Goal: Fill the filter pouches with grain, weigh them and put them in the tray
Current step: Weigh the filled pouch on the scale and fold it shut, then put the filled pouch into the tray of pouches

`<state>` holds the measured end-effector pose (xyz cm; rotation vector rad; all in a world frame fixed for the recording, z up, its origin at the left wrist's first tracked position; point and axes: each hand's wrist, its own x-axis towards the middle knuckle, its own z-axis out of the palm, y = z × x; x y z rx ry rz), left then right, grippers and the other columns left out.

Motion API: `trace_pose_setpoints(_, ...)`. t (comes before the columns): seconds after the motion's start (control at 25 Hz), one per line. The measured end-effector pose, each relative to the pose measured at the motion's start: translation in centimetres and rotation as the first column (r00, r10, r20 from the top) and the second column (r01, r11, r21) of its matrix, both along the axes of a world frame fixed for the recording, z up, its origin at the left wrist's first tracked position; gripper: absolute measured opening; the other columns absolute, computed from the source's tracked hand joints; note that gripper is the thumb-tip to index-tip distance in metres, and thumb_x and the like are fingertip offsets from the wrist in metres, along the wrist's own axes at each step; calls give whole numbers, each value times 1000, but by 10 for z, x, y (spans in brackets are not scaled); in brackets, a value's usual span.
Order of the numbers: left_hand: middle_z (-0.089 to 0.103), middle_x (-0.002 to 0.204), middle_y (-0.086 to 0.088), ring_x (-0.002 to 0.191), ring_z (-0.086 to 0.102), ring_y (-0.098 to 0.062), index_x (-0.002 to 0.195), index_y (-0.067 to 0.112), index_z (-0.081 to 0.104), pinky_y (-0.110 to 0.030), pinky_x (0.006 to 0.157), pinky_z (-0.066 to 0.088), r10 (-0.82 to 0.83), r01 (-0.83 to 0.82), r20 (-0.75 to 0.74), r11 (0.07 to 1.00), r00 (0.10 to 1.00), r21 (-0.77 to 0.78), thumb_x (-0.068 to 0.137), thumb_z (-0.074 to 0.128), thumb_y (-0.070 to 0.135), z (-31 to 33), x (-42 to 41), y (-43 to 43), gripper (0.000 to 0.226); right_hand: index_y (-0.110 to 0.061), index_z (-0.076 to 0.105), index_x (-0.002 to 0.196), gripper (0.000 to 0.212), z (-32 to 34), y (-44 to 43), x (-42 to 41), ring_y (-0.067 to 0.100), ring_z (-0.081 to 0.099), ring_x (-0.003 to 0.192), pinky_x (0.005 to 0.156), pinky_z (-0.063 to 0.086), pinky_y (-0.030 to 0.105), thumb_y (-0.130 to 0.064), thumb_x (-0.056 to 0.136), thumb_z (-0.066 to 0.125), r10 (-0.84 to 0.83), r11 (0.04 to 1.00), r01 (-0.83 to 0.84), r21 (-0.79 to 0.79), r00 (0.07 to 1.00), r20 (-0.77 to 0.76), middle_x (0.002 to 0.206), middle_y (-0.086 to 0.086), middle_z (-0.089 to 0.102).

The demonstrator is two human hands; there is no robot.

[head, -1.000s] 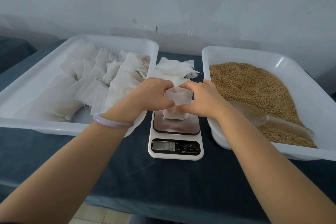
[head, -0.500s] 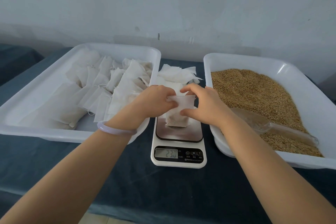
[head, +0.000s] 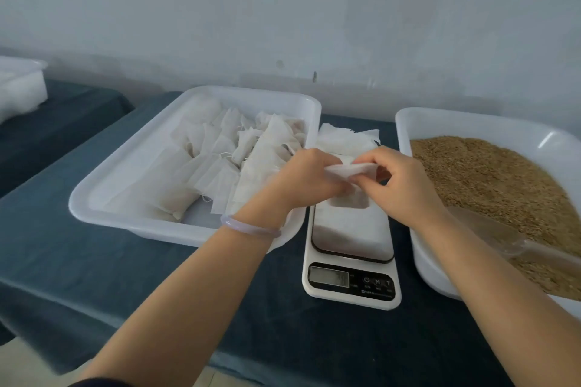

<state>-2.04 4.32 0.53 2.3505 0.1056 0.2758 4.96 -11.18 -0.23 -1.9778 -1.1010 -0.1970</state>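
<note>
Both hands hold a white filter pouch [head: 349, 170] above the far end of the kitchen scale [head: 350, 248]. My left hand [head: 306, 181] pinches its left side and my right hand [head: 401, 184] pinches its right side at the top edge. The pouch hangs clear of the scale's steel platform. The scale's display is too blurred to read. To the left, a white tray [head: 125, 176] holds several filled pouches [head: 226, 151]. The white tray [head: 471, 124] on the right is full of brown grain [head: 490, 179].
A clear plastic scoop [head: 503, 237] lies in the grain by my right forearm. A heap of empty pouches [head: 345, 140] lies behind the scale, between the two trays. Another white container [head: 19, 85] sits at the far left. A dark blue cloth [head: 94, 261] covers the table.
The pouch has been lifted off the scale's platform, and both hands now pinch its top edge flat. The camera has tilted up, so everything sits lower in the frame.
</note>
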Motion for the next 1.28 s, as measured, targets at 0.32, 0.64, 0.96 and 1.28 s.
trace_pose_setpoints(0.32,69,70,-3,67,68,-18,78,11,67,-27,54,57,478,-365,41,721,877,-588,75,77,13,3,-25,70,11,-15,39,138,59,6,62,-24,9,51,104,89,42,22,-25,86,66,38,996,-42,-74,998,-56,115,-7,50)
trace_pose_setpoints(0.64,64,81,-7,94,67,-23,100,-1,54,-26,78,50,408,-521,-541,851,735,-67,86,62,10,-16,-14,75,20,-21,58,90,25,7,121,-36,22,46,110,105,17,35,-35,93,38,187,712,-64,-699,977,101,94,1,60)
trace_pose_setpoints(0.96,69,102,2,83,72,-14,109,8,64,-28,85,56,215,-220,-772,970,598,99,74,74,27,-10,-29,71,41,-26,44,61,28,8,128,-43,12,42,68,90,20,35,-35,82,62,262,500,-4,-866,954,147,66,-8,50)
trace_pose_setpoints(1.28,56,76,2,69,56,-12,78,13,56,-10,42,39,234,-1,-829,962,509,272,94,48,30,-20,-35,72,25,-23,48,76,10,-13,150,-63,17,53,107,105,17,39,-25,86,48,250,430,121,-895,936,246,90,-6,61)
